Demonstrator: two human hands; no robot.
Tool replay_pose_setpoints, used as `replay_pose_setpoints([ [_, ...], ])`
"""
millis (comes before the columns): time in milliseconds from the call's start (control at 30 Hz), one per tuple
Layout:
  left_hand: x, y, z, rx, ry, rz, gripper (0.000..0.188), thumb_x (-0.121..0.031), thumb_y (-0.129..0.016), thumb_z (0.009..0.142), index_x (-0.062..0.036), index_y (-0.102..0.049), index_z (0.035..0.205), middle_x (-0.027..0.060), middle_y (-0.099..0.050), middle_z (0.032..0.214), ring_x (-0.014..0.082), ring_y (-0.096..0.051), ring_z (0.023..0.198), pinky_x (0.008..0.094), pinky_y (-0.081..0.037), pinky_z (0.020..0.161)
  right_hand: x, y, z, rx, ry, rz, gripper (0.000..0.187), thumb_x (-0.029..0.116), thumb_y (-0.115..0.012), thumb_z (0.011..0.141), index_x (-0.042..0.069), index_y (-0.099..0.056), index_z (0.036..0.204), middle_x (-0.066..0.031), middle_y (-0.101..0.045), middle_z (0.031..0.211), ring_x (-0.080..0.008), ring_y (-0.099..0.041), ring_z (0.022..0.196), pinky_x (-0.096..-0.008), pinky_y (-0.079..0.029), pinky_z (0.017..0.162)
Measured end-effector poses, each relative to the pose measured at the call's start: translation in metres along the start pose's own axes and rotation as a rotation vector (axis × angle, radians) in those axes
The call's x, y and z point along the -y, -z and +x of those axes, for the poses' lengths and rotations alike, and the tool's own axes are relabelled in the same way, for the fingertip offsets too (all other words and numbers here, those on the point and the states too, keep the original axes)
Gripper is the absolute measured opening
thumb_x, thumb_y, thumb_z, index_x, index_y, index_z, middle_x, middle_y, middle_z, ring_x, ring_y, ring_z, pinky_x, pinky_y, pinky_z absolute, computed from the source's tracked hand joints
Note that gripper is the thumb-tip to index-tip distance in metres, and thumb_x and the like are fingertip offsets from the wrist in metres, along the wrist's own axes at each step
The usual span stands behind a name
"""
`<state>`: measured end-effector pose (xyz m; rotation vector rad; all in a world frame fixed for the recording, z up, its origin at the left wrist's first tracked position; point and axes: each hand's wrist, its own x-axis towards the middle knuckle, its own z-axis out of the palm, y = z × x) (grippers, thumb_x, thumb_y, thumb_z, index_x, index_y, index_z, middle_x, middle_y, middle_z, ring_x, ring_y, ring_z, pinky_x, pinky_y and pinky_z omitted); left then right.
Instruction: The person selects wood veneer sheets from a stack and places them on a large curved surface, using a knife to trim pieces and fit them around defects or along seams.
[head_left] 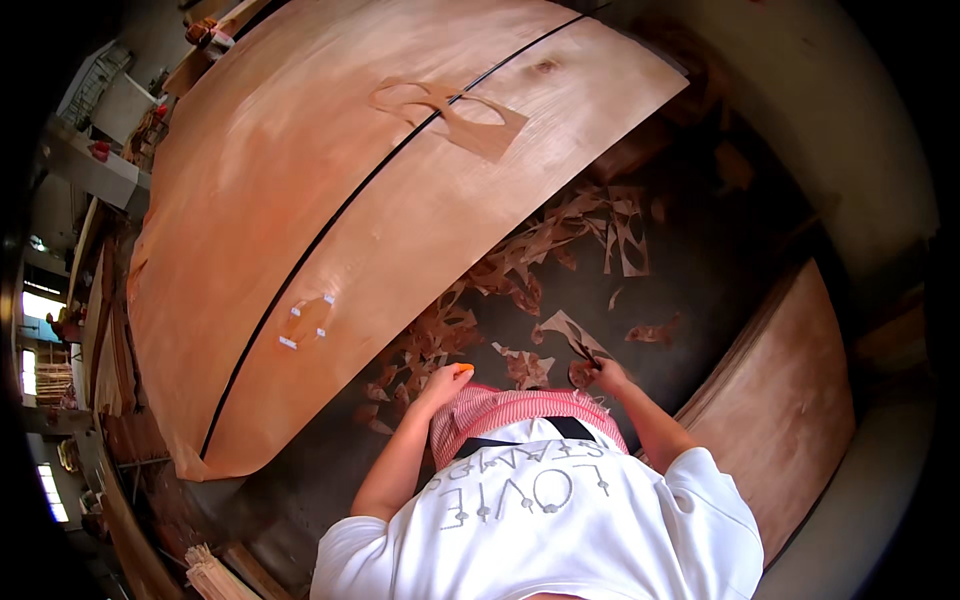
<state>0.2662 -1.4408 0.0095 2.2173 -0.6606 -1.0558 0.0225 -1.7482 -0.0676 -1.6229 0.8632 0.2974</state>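
My left hand point(445, 384) is closed in front of my waist, with a small orange object point(465, 368) at its fingertips, too small to name. On the right, my right hand point(608, 376) grips a thin veneer scrap point(568, 329) with a curved cut edge. Something dark and narrow lies along that scrap by the fingers; I cannot make out what it is. Ahead and to the left spreads a large reddish-brown veneer sheet point(250, 190), apart from both hands. On it, pale tape bits point(321, 332) surround an oval patch point(302, 318).
A long black line point(334, 216) crosses the sheet. A veneer offcut with oval holes point(488, 132) lies over it. Many torn scraps point(525, 255) litter the dark floor point(690, 250) beyond my hands. At right stands a stack of veneer sheets point(790, 400); a wood bundle point(215, 575) sits lower left.
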Motion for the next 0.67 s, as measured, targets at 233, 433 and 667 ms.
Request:
replay_pose_setpoints([
  [233,-0.067,0.011,0.074,-0.013,-0.093,0.002,0.033,-0.03,-0.054,0.085,-0.0039,-0.061,0.105,0.0137,-0.064,0.09,0.0236,-0.061,0.081,0.0312,-0.047,0.071,-0.012,0.074,0.02,-0.224,-0.076,0.027,0.013,0.009,-0.053,0.084,0.002,-0.058,0.094,-0.005,-0.062,0.068,-0.0115,-0.059,0.061,-0.0249,-0.044,0.058],
  [433,-0.117,0.047,0.214,0.018,-0.067,-0.22,0.029,-0.024,-0.053,0.088,-0.0016,-0.06,0.105,0.0004,-0.061,0.082,0.0083,-0.052,0.074,0.0241,-0.044,0.068,0.004,0.12,0.068,-0.213,-0.008,0.088,0.016,0.009,-0.052,0.084,0.004,-0.059,0.098,-0.005,-0.063,0.069,-0.0118,-0.058,0.063,-0.0254,-0.045,0.06],
  [667,-0.253,0.094,0.438,-0.549,-0.397,0.219,0.046,-0.033,-0.053,0.086,-0.007,-0.044,0.123,0.0162,-0.057,0.106,0.0286,-0.055,0.099,0.0382,-0.044,0.082,0.02,0.231,0.096,-0.266,-0.274,0.149,0.021,0.009,-0.055,0.082,0.007,-0.059,0.103,-0.0064,-0.064,0.074,-0.0133,-0.061,0.07,-0.0285,-0.047,0.066],
])
